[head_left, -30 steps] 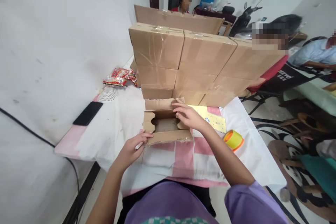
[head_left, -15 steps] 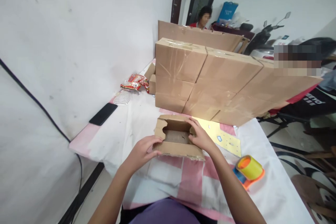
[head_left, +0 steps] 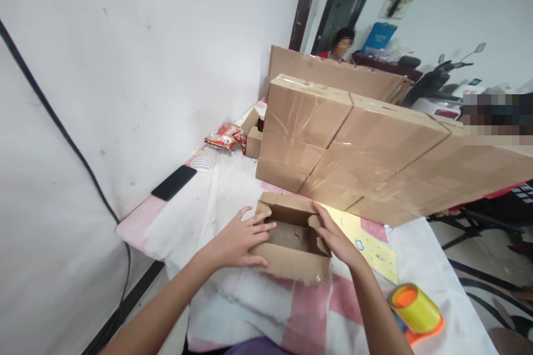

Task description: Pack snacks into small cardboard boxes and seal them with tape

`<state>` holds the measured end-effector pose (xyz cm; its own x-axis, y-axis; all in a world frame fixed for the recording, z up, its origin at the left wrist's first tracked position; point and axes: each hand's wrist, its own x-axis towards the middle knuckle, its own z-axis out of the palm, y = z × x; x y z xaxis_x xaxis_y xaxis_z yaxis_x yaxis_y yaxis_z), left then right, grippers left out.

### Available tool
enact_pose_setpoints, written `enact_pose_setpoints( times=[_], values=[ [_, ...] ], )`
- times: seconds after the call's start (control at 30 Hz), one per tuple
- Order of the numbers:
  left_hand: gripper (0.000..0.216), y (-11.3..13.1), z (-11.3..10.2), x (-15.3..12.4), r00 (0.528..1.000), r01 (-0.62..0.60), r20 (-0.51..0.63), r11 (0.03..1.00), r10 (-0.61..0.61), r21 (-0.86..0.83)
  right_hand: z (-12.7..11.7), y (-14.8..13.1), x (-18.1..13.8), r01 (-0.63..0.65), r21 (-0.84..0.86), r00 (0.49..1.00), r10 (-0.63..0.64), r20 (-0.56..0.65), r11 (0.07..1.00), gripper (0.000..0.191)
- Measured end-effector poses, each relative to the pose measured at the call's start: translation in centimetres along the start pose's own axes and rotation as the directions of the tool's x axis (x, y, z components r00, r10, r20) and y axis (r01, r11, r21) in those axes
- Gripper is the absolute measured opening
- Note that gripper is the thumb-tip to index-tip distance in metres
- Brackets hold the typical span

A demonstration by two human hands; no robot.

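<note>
A small open cardboard box (head_left: 291, 263) sits on the white and pink cloth in front of me, its flaps partly folded in. My left hand (head_left: 239, 238) lies against the box's left side with fingers spread over the left flap. My right hand (head_left: 337, 238) presses on the right flap, fingers together and stretched out. The inside of the box looks empty.
A wall of taped cardboard boxes (head_left: 366, 150) stands just behind the small box. A yellow sheet (head_left: 372, 247) and an orange tape dispenser (head_left: 416, 310) lie at the right. A black phone (head_left: 174, 182), a white mesh object (head_left: 206, 160) and red snack packets (head_left: 225, 136) lie by the left wall. A person sits beyond the boxes.
My left hand has moved from the box's near edge up onto its left flap. My right hand has shifted onto the right flap. The camera has swung left and up.
</note>
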<state>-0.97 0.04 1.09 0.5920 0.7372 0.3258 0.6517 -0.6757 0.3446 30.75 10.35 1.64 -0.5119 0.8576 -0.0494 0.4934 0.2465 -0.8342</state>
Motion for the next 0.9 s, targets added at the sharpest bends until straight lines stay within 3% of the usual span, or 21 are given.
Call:
enact_pose_setpoints(
  times=[0.1, 0.23, 0.33, 0.43, 0.47, 0.53, 0.6, 0.63, 0.67, 0.77, 0.83, 0.9],
  values=[
    [0.049, -1.3, -1.6, 2.0, 0.991, -0.125, 0.032, 0.991, 0.127, -0.053, -0.9, -0.5, 0.0, -0.075, 0.095, 0.997, 0.073, 0.027, 0.993, 0.082],
    [0.05, -2.1, -1.9, 3.3, 0.986, -0.16, 0.053, 0.987, 0.16, -0.003, -1.4, -1.2, -0.4, -0.119, 0.13, 0.993, 0.116, 0.032, 0.984, 0.071],
    [0.044, -2.5, -1.9, 2.5, 0.994, -0.092, 0.059, 0.993, 0.088, 0.078, -1.2, -1.7, -0.8, -0.19, 0.157, 0.982, 0.187, 0.035, 0.969, 0.068],
    [0.034, -2.9, -1.2, 0.4, 0.991, 0.083, -0.112, 0.996, -0.078, 0.036, -1.1, -2.1, -1.1, -0.221, 0.19, 0.975, 0.217, 0.042, 0.957, 0.065],
    [0.029, -3.0, -0.7, -0.4, 0.961, 0.169, -0.214, 0.985, -0.173, -0.038, -1.0, -2.1, -1.2, -0.219, 0.196, 0.976, 0.216, 0.036, 0.956, 0.063],
    [0.02, -3.0, 0.9, -1.9, 0.831, 0.318, -0.392, 0.915, -0.395, -0.249, -1.1, -2.0, -1.4, -0.226, 0.211, 0.974, 0.228, 0.016, 0.951, 0.057],
    [0.016, -2.6, 3.0, -3.1, 0.685, 0.383, -0.464, 0.82, -0.561, -0.426, -1.1, -1.7, -1.7, -0.25, 0.246, 0.967, 0.255, 0.015, 0.936, 0.053],
    [0.016, -2.4, 4.1, -3.6, 0.639, 0.393, -0.473, 0.786, -0.606, -0.477, -1.1, -1.5, -1.8, -0.254, 0.274, 0.966, 0.257, 0.026, 0.928, 0.052],
    [0.017, -2.2, 5.1, -3.8, 0.613, 0.398, -0.475, 0.766, -0.631, -0.505, -1.1, -1.2, -1.9, -0.245, 0.309, 0.969, 0.245, 0.036, 0.919, 0.051],
    [0.022, -1.7, 7.2, -4.0, 0.592, 0.383, -0.451, 0.725, -0.668, -0.572, -0.9, -0.4, -2.2, -0.157, 0.427, 0.986, 0.169, 0.01, 0.89, 0.035],
    [0.025, -1.8, 7.6, -3.8, 0.589, 0.368, -0.425, 0.697, -0.687, -0.616, -0.7, 0.2, -2.3, -0.102, 0.466, 0.984, 0.159, -0.085, 0.879, 0.028],
    [0.028, -2.2, 7.4, -3.6, 0.587, 0.358, -0.398, 0.667, -0.705, -0.653, -0.5, 0.8, -2.6, -0.096, 0.486, 0.962, 0.206, -0.177, 0.868, 0.035]
  ],
)
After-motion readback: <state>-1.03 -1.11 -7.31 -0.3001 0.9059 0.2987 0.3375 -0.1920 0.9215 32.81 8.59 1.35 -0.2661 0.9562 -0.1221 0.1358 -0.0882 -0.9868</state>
